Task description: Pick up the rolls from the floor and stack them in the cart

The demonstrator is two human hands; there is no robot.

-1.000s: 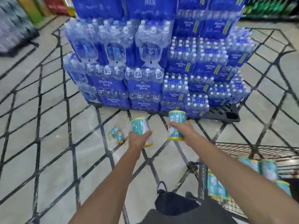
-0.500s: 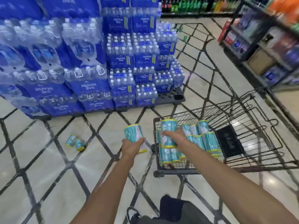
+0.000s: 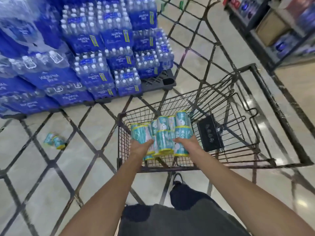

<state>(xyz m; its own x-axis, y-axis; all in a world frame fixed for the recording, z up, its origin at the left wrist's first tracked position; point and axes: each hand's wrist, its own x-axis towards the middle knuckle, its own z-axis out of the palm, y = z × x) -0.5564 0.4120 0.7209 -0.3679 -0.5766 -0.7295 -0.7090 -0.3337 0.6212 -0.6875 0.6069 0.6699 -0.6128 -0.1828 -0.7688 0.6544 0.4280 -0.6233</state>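
My left hand (image 3: pixel 141 147) and right hand (image 3: pixel 185 143) each grip one roll (image 3: pixel 142 136) mid-body over cart (image 3: pixel 255 160). Judged light, soft; wrapper likely slick.

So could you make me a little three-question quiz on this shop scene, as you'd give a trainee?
1. True or false: both the left hand and the right hand hold a teal, yellow-rimmed paper roll over the black wire shopping cart.
2. How many teal rolls on the floor still wait to be picked up?
A) none B) two C) five
3. Fill in: the rolls already in the cart stand at its ______ end, nearest the person.

Key: 1 true. 2 B. 3 near; the rest of the basket holds only a black flap. The shrink-wrapped blue water bottle packs sit on a dark pallet beyond.
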